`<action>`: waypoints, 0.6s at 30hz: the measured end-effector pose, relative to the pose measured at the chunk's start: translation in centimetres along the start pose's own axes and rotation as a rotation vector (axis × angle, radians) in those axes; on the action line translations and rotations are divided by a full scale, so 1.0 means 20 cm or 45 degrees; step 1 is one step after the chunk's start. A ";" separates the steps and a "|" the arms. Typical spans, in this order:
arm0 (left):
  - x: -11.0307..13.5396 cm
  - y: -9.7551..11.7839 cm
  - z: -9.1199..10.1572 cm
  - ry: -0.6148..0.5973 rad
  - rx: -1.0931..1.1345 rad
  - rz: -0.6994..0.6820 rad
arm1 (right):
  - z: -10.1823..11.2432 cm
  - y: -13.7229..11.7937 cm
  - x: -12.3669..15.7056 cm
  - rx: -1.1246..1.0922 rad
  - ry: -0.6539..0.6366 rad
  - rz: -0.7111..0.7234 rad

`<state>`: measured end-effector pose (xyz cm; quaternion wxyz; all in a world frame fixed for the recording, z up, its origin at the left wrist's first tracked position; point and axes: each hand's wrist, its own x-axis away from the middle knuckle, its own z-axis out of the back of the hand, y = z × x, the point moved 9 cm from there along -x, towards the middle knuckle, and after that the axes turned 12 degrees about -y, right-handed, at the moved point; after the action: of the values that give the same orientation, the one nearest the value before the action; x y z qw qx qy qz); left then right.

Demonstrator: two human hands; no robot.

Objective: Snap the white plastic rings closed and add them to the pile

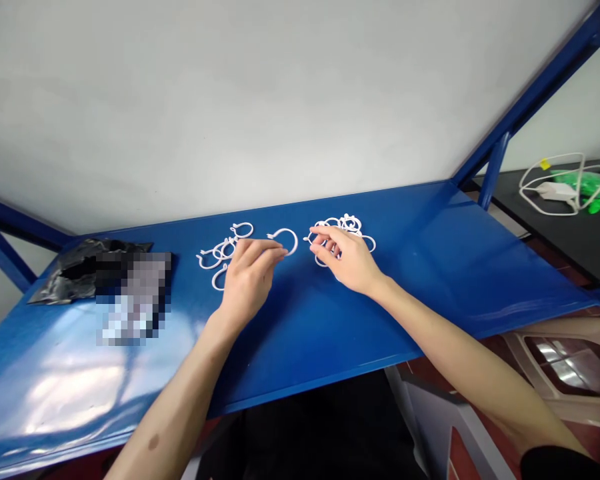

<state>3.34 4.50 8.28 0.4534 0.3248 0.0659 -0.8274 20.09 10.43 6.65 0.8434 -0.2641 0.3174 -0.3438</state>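
On the blue metal shelf [430, 267] lie two groups of white plastic rings. My left hand [250, 277] pinches a single white ring [285, 239] between thumb and fingers, just right of the left group of rings [220, 252]. My right hand [345, 257] rests over the right pile of rings [347, 230]; its fingers are curled on the pile and touch the rings, and what they grip is hidden.
A black plastic bag [87, 270] and a blurred patch [135, 297] lie on the shelf's left part. Blue frame struts [530, 93] rise at the right. A black table [570, 233] beyond holds a white cable [555, 190] and green items [593, 187].
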 end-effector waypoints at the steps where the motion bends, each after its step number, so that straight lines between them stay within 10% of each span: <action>1: 0.00 0.04 -0.02 -0.037 0.016 -0.060 | -0.03 0.00 0.01 -0.069 -0.030 -0.003; 10: 0.03 0.16 -0.10 -0.141 0.139 -0.177 | -0.08 0.01 0.06 -0.240 0.015 -0.037; 18: 0.06 -0.04 -0.20 -0.200 0.860 0.592 | 0.01 -0.09 0.11 -0.040 0.241 0.097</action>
<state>4.15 5.74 4.36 0.4996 0.3973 -0.3192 -0.7005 20.66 7.81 7.15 0.8178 -0.2315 0.4107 -0.3299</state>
